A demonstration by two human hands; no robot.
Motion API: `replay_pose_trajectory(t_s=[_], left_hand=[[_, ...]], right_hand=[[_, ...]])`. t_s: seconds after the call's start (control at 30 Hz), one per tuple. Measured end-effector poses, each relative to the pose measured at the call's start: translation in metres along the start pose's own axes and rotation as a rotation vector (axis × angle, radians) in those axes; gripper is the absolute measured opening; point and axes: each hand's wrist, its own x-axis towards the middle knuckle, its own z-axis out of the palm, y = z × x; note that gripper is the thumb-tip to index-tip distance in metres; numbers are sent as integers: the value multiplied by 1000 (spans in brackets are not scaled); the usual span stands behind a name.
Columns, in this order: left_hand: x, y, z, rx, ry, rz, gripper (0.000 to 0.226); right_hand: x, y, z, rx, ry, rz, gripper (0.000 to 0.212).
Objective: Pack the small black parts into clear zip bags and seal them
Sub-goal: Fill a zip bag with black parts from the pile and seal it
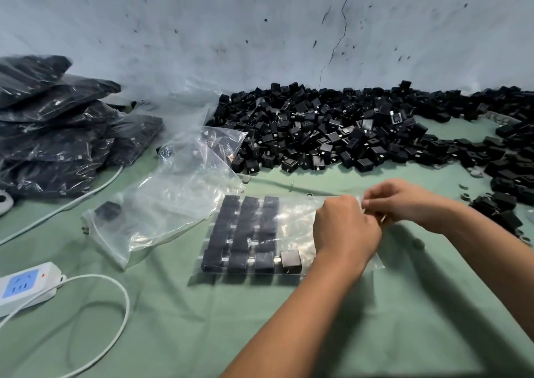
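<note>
A clear zip bag [291, 227] lies flat on the green table cover [179, 319], with small black parts [239, 233] in neat rows at its left end. The left hand [346, 227] and right hand [404, 204] both pinch its open right edge. Behind sprawls a loose heap of black parts [332, 129]; empty clear bags [173, 192], filled bags [57, 123] and a white power strip [26, 286] lie left.

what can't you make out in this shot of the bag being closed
- Zip strip of the flat bag: in the head view the left hand and right hand cover its open end, so how far it is sealed cannot be told.
- Packed bags at left: cut off by the frame edge; count unclear.
- Loose parts pile: runs past the right edge.
- Power strip: partly cut off at left.
</note>
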Motion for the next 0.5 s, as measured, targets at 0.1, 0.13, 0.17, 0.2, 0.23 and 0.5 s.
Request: replay_pose_trajectory(t_s=[0.1,0.13,0.17,0.2,0.23,0.5], left_hand=[[-11,-14,21,89,-15,16,16],[-13,-18,25,107,-6,33,15],[-15,-21,29,121,7,55,15],[-16,-23,31,136,21,78,16],[-16,-24,33,151,32,96,17],[-15,-30,38,168,11,132,9]], right_hand=[[15,-5,1,-15,321,-24,13],[23,-10,3,-78,396,-69,12],[32,-17,6,-156,413,-119,12],[41,-23,10,-265,408,-174,14],[52,-28,15,-389,388,-220,19],[124,-39,41,-927,188,-292,66]])
